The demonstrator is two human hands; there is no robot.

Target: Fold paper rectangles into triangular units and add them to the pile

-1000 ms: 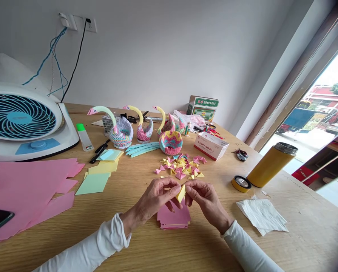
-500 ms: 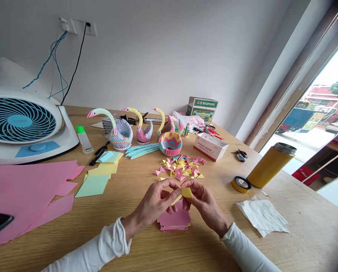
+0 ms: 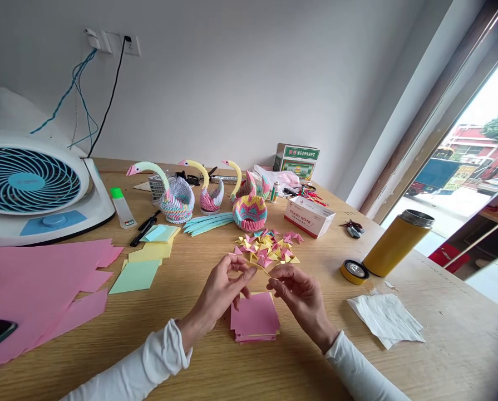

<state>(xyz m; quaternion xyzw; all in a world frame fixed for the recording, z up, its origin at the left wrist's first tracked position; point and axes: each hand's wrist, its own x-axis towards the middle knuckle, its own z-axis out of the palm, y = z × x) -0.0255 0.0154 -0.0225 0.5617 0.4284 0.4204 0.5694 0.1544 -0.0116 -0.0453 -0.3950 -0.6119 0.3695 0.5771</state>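
Note:
Between my two hands is a folded yellow paper strip point(image 3: 264, 269), seen nearly edge-on. My left hand point(image 3: 227, 281) pinches its left end between thumb and fingers. The right end is pinched by my right hand point(image 3: 297, 292). Just below them lies a stack of square pink notes point(image 3: 255, 316) with some yellow edges showing. Beyond my fingertips is a loose pile of folded pink and yellow paper triangles point(image 3: 269, 248). A round bowl-like body made of folded paper pieces point(image 3: 251, 213) stands behind that pile.
Paper swans point(image 3: 177, 197) stand at the back beside blue paper strips point(image 3: 209, 223). Right are a sticky note box point(image 3: 309, 217), an uncapped yellow flask point(image 3: 399, 242), its lid point(image 3: 354, 271) and a tissue point(image 3: 386, 317). Left are pink sheets point(image 3: 35, 289), green paper point(image 3: 135, 276) and a fan point(image 3: 35, 189).
The yellow paper has turned from showing its flat face to nearly edge-on. My hands have moved slightly apart, uncovering more of the pink stack.

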